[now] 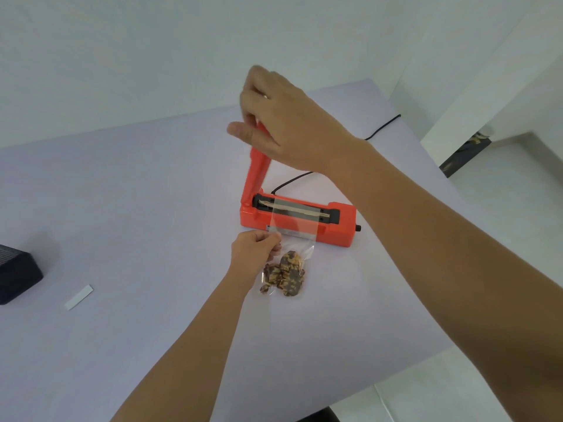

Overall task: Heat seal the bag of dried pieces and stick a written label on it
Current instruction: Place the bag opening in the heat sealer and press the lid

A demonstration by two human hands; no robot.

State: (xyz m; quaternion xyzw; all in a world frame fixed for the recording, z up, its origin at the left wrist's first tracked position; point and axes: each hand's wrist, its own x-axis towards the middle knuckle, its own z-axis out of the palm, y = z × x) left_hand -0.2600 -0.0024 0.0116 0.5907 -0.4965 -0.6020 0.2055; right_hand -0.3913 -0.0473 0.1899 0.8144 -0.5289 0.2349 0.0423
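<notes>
The clear plastic bag (291,254) lay flat on the pale table (152,208), just in front of the orange heat sealer (304,222). Its lower end held a clump of mottled brown and tan dried pieces (285,277), bunched together near the bottom. The empty upper part of the bag ran up over the sealer's front edge, and its open mouth rested across the sealing strip (294,210).

The left hand (253,254) reached in from below, forearm stretched across the table, with fingers pinching the bag's left edge close beside the sealer. The right hand (280,120) was raised higher and farther off, wrist bent downward, fingers and thumb loosely gripping the top of the sealer's lever arm (257,170), which stood lifted nearly upright from its hinge at the left end.

A black cord (382,127) trailed away behind the sealer. A small white label strip (78,296) lay well to the left, near a dark box (16,274).
</notes>
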